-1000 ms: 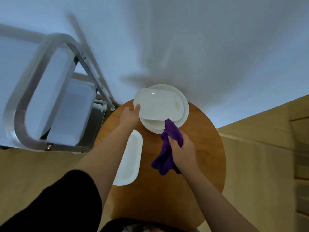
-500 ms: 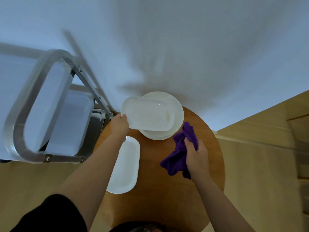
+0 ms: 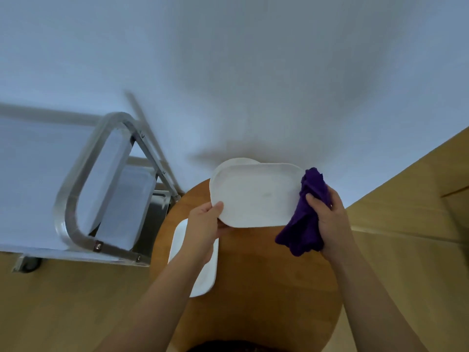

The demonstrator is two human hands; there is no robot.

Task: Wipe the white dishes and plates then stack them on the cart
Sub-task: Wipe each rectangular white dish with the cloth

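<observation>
Over the round wooden table (image 3: pixel 253 288), L hand (image 3: pixel 203 227) pinches the near-left rim of a white rounded-rectangular dish (image 3: pixel 256 196), held above a round white plate (image 3: pixel 238 162). R hand (image 3: pixel 330 222) grips a bunched purple cloth (image 3: pixel 304 224) touching the dish's right edge. Another white oblong dish (image 3: pixel 203 278) lies on the table under the L forearm; metal cart (image 3: pixel 76 199) stands left.

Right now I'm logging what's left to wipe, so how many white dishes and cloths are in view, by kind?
White rectangular dishes: 2 (held dish, dish on the table)
White round plates: 1 (round plate, mostly hidden behind the held dish)
Purple cloths: 1 (cloth)
Total: 4
</observation>
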